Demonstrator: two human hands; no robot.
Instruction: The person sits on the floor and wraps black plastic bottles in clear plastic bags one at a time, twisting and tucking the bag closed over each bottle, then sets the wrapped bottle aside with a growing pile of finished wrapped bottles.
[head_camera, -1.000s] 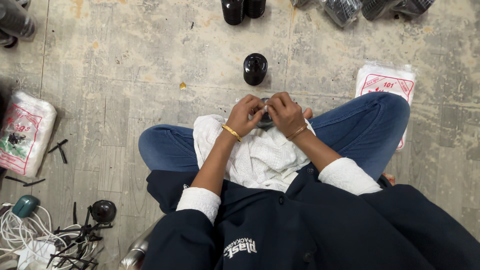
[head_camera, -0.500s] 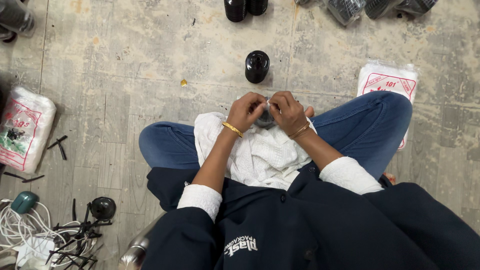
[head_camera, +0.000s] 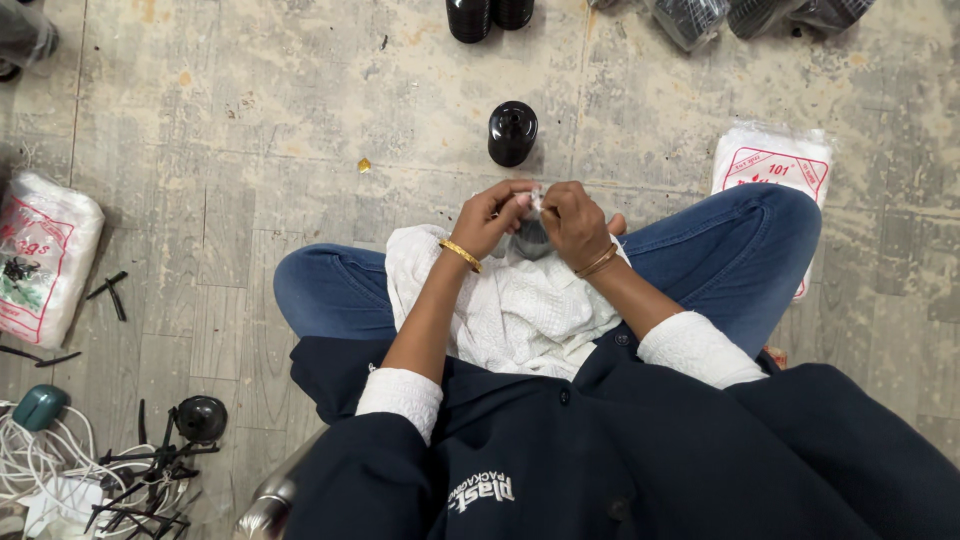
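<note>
I see my left hand (head_camera: 492, 212) and right hand (head_camera: 574, 218) raised together over my lap, fingertips pinched on a small pale piece (head_camera: 530, 203), dark round cap (head_camera: 512, 131) on the floor just beyond, white red-printed packet (head_camera: 775, 165) by my right knee

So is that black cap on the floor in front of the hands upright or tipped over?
Upright: the black cap stands on the floor, its round top facing up, apart from both hands.
</note>
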